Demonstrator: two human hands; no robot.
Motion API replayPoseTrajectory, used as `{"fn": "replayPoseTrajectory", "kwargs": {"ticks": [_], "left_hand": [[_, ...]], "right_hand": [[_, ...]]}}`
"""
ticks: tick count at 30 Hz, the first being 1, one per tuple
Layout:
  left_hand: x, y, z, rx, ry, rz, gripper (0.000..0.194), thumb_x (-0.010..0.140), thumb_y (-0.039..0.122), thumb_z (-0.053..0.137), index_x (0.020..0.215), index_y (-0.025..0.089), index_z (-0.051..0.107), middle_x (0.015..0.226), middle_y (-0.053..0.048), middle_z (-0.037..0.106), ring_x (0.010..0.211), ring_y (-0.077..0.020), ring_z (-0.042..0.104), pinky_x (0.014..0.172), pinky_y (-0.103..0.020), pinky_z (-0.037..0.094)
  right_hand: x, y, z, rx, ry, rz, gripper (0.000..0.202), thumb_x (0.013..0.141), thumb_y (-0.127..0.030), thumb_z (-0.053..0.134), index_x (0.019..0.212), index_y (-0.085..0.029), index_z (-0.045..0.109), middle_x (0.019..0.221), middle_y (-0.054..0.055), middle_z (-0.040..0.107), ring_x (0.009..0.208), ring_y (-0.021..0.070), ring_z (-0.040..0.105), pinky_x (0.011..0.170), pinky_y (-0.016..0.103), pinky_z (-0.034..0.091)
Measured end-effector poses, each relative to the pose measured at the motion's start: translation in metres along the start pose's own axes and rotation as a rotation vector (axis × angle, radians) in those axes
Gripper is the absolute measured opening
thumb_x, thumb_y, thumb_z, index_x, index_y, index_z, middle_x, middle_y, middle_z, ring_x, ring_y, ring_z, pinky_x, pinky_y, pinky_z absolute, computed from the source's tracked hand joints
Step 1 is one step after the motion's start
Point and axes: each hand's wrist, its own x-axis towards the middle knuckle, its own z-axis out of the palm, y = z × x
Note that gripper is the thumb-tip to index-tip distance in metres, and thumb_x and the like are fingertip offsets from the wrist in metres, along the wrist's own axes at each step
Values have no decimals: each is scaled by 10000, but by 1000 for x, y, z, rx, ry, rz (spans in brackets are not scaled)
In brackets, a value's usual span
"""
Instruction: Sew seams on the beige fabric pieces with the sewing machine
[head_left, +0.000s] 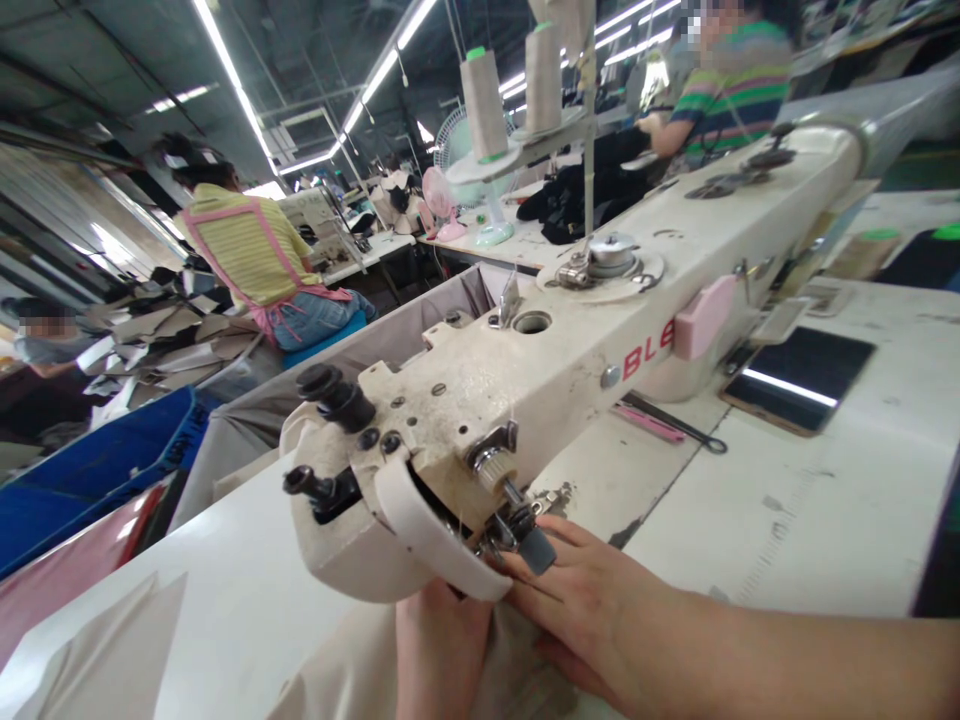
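A cream industrial sewing machine (465, 400) with red lettering stretches across the middle of the view. Beige fabric (337, 675) lies under its head and spreads toward me. My left hand (442, 640) rests on this fabric below the machine head; the white curved guard (435, 530) and the head hide its fingers. From the right, my right hand (600, 610) reaches in beside the needle area. Its fingers are stretched out over the fabric, their tips partly covered by the presser parts and a grey tab (537, 550).
A phone (801, 380), dark scissors (679, 425) and a pink tool (652, 420) lie right of the machine. Left are a blue bin (90, 470) and a grey cloth-lined bin (247, 440). Thread cones (484, 105) stand behind. Other people (255, 240) sit nearby.
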Motion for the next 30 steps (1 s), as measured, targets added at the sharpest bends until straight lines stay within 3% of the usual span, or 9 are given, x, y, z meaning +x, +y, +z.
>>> {"fn": "replayPoseTrajectory", "kwargs": {"ticks": [5, 12, 16, 18, 21, 25, 27, 30], "left_hand": [[1, 3, -2, -7, -12, -25, 290, 723, 387, 472, 481, 241, 407, 426, 16, 428, 474, -175, 485, 679, -325, 450], [5, 3, 1, -45, 0, -11, 255, 698, 380, 497, 497, 224, 498, 499, -23, 550, 548, -204, 551, 795, -379, 468], [3, 3, -1, -97, -67, -75, 190, 701, 326, 509, 675, 199, 648, 701, -58, 697, 705, -234, 656, 726, -333, 505], [2, 3, 0, -87, -100, -86, 181, 710, 292, 515, 682, 183, 656, 685, -69, 707, 665, -229, 666, 626, -301, 513], [7, 0, 1, 8, -1, 52, 178, 743, 243, 525, 666, 181, 673, 588, -37, 690, 556, -193, 649, 529, -252, 501], [12, -11, -1, 118, 192, 178, 202, 785, 227, 522, 706, 183, 703, 683, -43, 717, 627, -210, 668, 546, -264, 512], [4, -16, -5, 156, 254, 203, 219, 819, 259, 515, 722, 184, 696, 722, -61, 715, 665, -225, 667, 555, -281, 509], [-22, -19, -3, 150, 275, 425, 306, 842, 442, 495, 742, 200, 654, 724, -60, 677, 666, -214, 641, 568, -299, 508]], "right_hand": [[0, 0, -1, 41, -8, 38, 286, 891, -269, 466, 1159, -173, 494, 1372, 102, 444, 1286, 242, 358, 1147, 422, 67], [2, 1, 4, 31, 67, 25, 299, 858, -255, 516, 1147, -180, 521, 1301, 78, 503, 1196, 232, 445, 1130, 424, 140], [5, 0, 0, -2, 34, 32, 286, 873, -222, 504, 1138, -139, 572, 1266, 119, 541, 1195, 267, 457, 1118, 472, 190], [6, -1, -2, -23, 36, 15, 296, 875, -205, 492, 1145, -126, 583, 1243, 132, 563, 1207, 281, 454, 1114, 486, 214], [5, 0, -1, -51, 96, -15, 285, 877, -187, 480, 1129, -140, 605, 1185, 128, 606, 1186, 281, 479, 1102, 494, 257], [7, 0, 2, -66, 67, -8, 341, 883, -174, 436, 1185, -106, 577, 1210, 140, 591, 1176, 305, 485, 1098, 539, 254], [8, 0, 2, -53, 18, 6, 365, 875, -166, 434, 1204, -76, 561, 1249, 150, 563, 1191, 318, 464, 1101, 551, 241], [7, 1, 3, 26, 44, 5, 313, 849, -126, 443, 1123, -66, 582, 1187, 152, 580, 1157, 286, 472, 1074, 472, 319]]}}
